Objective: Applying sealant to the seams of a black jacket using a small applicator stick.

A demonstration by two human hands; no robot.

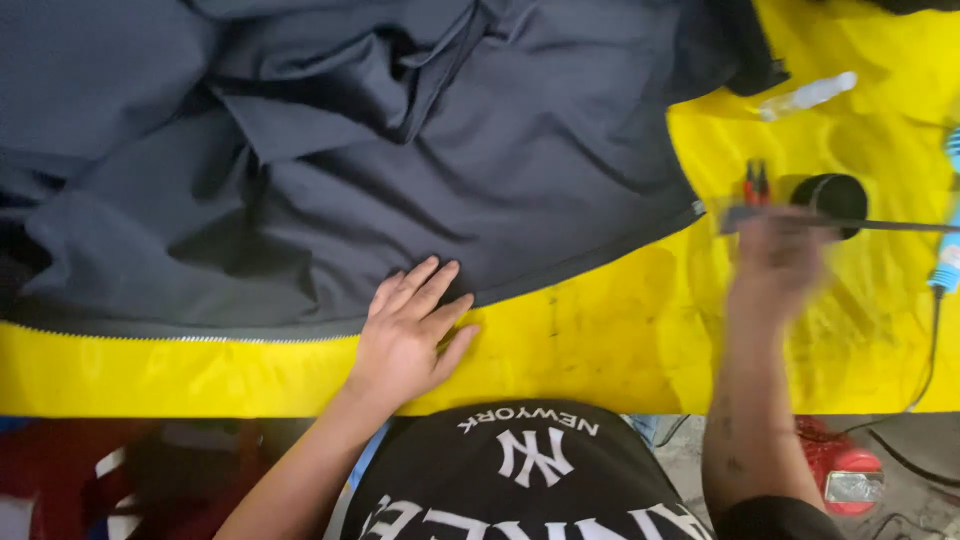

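dark grey jacket fabric (400, 150) lies bunched across our yellow table (600, 340). our left hand (408, 335), fingers spread, pins its zipper hem flat; best to keep that pressure even. our right hand (778, 250) is blurred at a long metal ruler (880, 224), grip unclear. we count one jacket, one ruler, one black round object (832, 196), one clear bottle (808, 95).

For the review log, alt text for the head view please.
A left hand lies flat on the hem of a dark grey jacket spread over a yellow table, while the blurred right hand reaches toward a black round object.
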